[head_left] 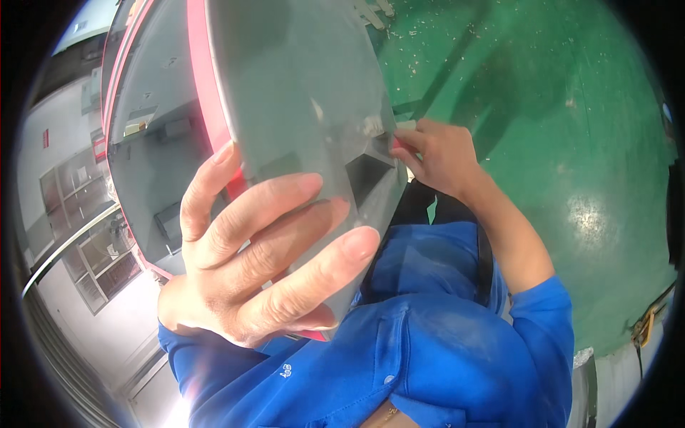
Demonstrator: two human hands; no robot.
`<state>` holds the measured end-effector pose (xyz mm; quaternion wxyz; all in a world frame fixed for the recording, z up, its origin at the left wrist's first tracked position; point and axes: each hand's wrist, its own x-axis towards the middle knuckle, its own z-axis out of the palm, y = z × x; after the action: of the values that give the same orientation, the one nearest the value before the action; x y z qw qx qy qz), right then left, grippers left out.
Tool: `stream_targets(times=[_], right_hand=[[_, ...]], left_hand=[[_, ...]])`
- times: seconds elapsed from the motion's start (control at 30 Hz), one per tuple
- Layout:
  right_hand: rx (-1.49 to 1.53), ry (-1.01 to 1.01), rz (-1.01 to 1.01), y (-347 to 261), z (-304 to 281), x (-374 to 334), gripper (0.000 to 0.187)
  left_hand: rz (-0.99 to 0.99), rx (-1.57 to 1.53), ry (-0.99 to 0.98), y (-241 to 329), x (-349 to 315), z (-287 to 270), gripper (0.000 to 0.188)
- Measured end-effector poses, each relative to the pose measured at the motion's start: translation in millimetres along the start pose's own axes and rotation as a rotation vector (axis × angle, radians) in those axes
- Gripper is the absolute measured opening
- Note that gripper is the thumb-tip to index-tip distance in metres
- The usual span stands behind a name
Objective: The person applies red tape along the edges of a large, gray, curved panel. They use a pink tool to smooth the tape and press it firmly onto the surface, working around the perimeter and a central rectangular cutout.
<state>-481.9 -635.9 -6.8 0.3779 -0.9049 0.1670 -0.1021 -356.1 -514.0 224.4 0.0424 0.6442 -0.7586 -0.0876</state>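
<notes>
Held up close before the chest: a large grey moulded panel (300,93) with a pink rim, tilted, its top cut off by the upper edge of the view. Inner side at left shows ribs and small box-shaped recesses, details blurred. Gripped low on its near face by the left hand (264,264), four fingers spread flat across the grey surface, thumb hidden behind the panel. At the panel's right edge, beside a dark square recess, the right hand (439,153), fingers pinched shut on a small red-handled tool (397,145) (mostly covered by the fingers; kind impossible to tell), its tip touching the edge. Below, blue work-shirt sleeves (428,342) and torso filling the lower view. Beyond, a green floor (571,143) flecked with pale shavings. At far left, windows and a rail, dim and bent by the lens.
</notes>
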Motion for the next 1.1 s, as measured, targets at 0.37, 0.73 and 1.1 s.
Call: stream_targets(times=[0.37, 0.73, 1.1], right_hand=[[-0.003, -0.03, -0.034, 8, -1, 10, 0.015], [-0.056, -0.119, -0.142, 19, -11, 21, 0.015], [-0.024, -0.094, -0.092, 16, -9, 18, 0.013]], left_hand=[[-0.013, 0.01, 0.059, 2, 2, 5, 0.05], [0.009, 0.025, 0.107, 0, 2, 12, 0.049], [0.0, 0.031, 0.063, 2, 4, 7, 0.05]])
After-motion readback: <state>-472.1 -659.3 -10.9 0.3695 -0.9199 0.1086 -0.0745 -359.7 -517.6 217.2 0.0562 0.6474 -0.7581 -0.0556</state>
